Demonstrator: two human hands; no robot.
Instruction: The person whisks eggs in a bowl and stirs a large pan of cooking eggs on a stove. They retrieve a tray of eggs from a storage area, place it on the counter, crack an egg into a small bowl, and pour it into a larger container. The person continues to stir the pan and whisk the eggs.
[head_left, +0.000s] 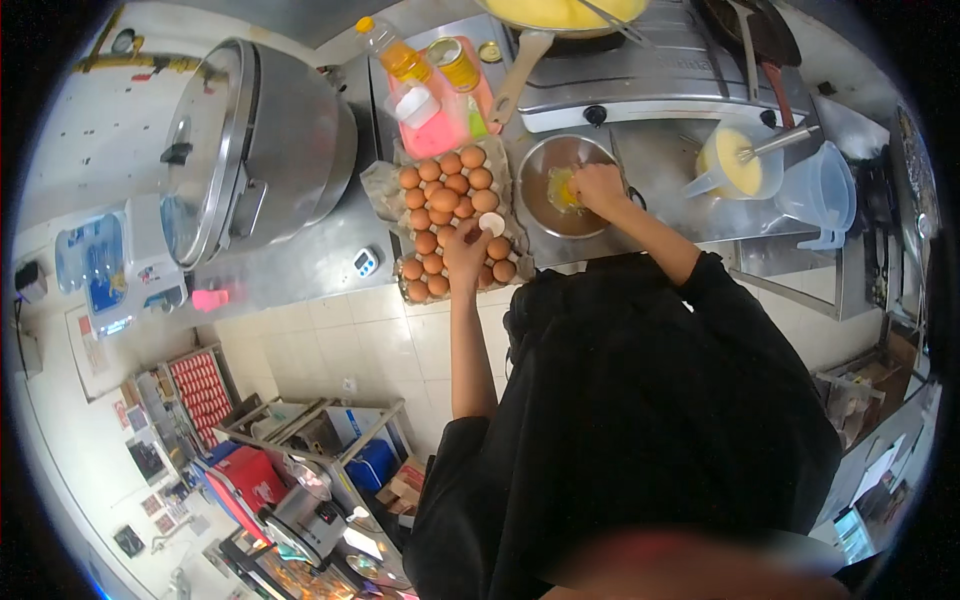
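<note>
A metal mixing bowl (559, 217) stands on the steel counter, with cracked egg (564, 191) inside. My right hand (598, 190) reaches over the bowl's right side, its fingertips down by the egg; whether they hold anything is hidden. Left of the bowl lies a cardboard egg tray (501, 156) filled with brown eggs (444, 199). Over the tray, my left hand (465, 251) has its fingers at an eggshell piece (491, 223), whose pale inside faces up; whether the fingers grip it is not clear.
A gas stove (559, 114) with a pan of yellow mixture (566, 11) is behind the bowl. Measuring jugs (825, 184) stand at right, one holding batter and a whisk (780, 142). A pink tray (486, 56) carries an oil bottle (401, 56). A large pot (292, 142) and timer (365, 262) are left.
</note>
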